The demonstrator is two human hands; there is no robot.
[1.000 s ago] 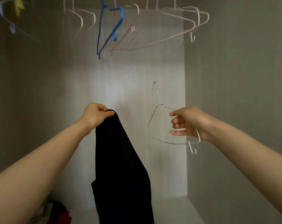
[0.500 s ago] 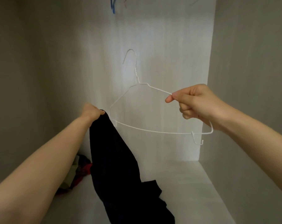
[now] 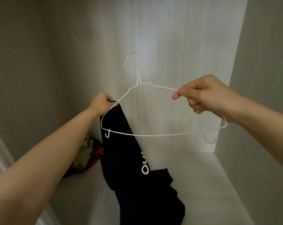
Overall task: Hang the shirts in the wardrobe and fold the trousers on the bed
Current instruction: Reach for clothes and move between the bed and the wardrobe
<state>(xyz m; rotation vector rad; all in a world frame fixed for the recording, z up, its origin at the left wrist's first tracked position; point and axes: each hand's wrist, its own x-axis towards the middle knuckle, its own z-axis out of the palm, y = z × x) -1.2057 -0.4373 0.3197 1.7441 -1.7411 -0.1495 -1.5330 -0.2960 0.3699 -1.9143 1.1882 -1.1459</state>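
I face into the wardrobe. My left hand (image 3: 101, 102) grips the top of a black shirt (image 3: 121, 156) with white lettering; the shirt hangs down and its lower part lies on the wardrobe floor (image 3: 202, 184). My right hand (image 3: 202, 93) pinches the right shoulder wire of a white wire hanger (image 3: 137, 85), held upright with the hook at the top. The hanger's left shoulder touches the shirt's top by my left hand, and its left corner lies in front of the black cloth.
A crumpled pile of clothes (image 3: 88, 156), beige, red and dark, sits in the wardrobe's back left corner. The right side wall (image 3: 259, 78) stands close to my right hand. The back panel (image 3: 153, 38) is pale and bare.
The view has tipped down, so the rail with its hangers has left the frame. The hanger has turned to face me and moved left until its shoulder meets the shirt's top.
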